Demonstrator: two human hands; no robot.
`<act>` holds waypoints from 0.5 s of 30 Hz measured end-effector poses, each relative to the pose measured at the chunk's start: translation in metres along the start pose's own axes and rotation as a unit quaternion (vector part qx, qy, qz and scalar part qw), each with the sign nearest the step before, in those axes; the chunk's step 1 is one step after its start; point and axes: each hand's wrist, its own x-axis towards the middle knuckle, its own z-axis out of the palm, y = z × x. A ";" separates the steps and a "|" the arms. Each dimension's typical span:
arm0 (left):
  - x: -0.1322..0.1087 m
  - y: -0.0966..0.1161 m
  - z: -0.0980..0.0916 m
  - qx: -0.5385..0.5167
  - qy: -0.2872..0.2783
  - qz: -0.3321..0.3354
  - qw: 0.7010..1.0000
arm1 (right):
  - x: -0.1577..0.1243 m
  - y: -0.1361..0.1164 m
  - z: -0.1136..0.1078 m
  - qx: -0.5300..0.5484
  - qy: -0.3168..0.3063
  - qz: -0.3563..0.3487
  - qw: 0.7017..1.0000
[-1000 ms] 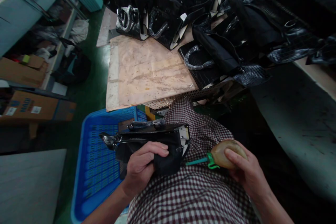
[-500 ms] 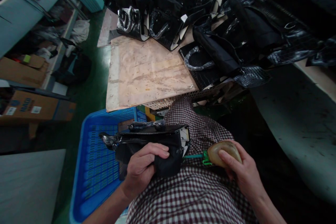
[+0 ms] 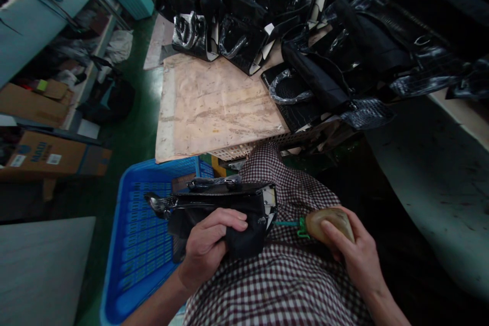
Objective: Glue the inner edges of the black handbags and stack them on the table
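A black bag (image 3: 244, 234) lies across my lap, partly over the blue basket, its white-lined open edge facing right. My left hand (image 3: 212, 239) is closed on the bag's dark fabric, thumb hidden beneath it. In my right hand (image 3: 349, 244) is a squeeze bottle (image 3: 328, 224) with a yellowish-brown body and a green cap. Its thin teal nozzle (image 3: 286, 223) points left, with the tip at or very near the bag's edge.
A worn board (image 3: 214, 107) lies ahead of my knees, with several black bags (image 3: 290, 97) behind and right of it. The blue basket (image 3: 126, 244) stands at my left. Cardboard boxes (image 3: 42, 155) sit farther left, and a pale surface (image 3: 431, 183) is at the right.
My right hand and the bottle have shifted slightly to the right, and more of the nozzle tip's end sits near the bag's edge. My left hand and the bag have hardly moved.
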 end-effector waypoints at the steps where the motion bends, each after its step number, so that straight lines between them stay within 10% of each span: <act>1: 0.000 0.000 0.000 -0.002 0.001 0.001 1.000 | -0.003 -0.002 0.000 0.019 -0.017 0.010 1.000; 15: -0.001 0.001 0.000 -0.003 0.003 0.000 1.000 | -0.013 -0.002 0.006 0.113 -0.058 0.063 0.990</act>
